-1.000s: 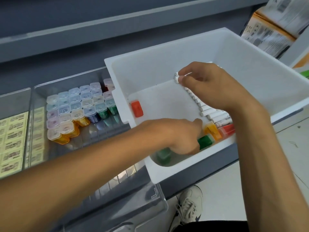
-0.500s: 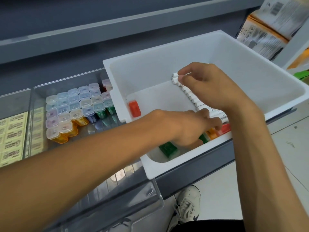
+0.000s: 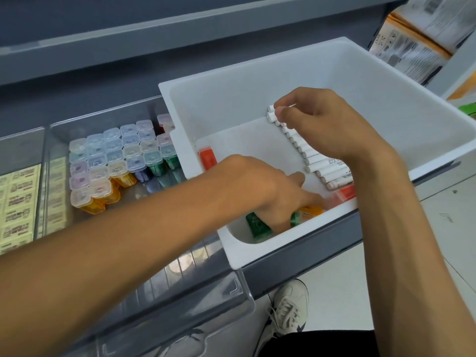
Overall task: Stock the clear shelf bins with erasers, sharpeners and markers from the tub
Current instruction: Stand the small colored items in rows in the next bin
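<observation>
The grey metal shelf (image 3: pixel 304 261) in front of me carries the white plastic tub (image 3: pixel 231 99), set askew. Just left of it I see two clear plastic bins (image 3: pixel 180 318), side by side.

Tally: 1 tub (image 3: pixel 257 256), 2 clear bins (image 3: pixel 231 292), 2 hands.
1 left hand (image 3: pixel 265 191), 1 right hand (image 3: pixel 327 124); 5 loose sharpeners (image 3: pixel 207 158) and 1 row of markers (image 3: pixel 327 171) in the tub; capped sharpeners (image 3: pixel 113 161) too packed to count.

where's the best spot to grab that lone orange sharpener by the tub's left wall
Likely from above, pinching the two short ends of the orange sharpener. It lies flat on the tub floor with one long side close to the left wall, leaving little room there.
</observation>
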Demonstrator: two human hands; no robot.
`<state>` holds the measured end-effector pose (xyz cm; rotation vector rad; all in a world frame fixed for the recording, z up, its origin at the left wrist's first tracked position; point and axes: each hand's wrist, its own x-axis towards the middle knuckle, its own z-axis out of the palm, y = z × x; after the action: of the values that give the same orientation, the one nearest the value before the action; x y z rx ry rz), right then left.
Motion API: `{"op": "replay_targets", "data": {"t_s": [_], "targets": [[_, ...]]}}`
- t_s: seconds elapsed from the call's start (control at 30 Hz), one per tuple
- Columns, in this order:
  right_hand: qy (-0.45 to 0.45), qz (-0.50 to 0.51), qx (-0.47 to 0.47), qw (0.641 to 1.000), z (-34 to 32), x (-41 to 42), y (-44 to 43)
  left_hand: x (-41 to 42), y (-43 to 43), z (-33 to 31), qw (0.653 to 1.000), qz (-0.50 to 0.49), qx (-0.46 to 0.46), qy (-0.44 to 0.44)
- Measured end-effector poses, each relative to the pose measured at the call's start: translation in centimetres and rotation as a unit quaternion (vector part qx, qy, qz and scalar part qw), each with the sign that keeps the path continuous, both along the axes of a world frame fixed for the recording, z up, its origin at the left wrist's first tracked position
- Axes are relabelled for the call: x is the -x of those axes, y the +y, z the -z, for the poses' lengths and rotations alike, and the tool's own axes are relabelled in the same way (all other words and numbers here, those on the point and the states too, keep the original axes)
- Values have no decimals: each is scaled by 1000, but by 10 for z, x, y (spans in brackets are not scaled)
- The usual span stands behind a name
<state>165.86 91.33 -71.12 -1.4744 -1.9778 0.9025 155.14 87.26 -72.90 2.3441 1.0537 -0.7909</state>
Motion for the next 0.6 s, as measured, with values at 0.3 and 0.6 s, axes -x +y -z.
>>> {"op": "replay_targets", "data": {"t_s": [0.3,0.6], "targets": [[-2,-1,11,1000,0,2,-3,11,3,-7,992,-89,84,23],[1,-6,19,1000,2,3,0,6,3,1,989,-120,35,78]]}}
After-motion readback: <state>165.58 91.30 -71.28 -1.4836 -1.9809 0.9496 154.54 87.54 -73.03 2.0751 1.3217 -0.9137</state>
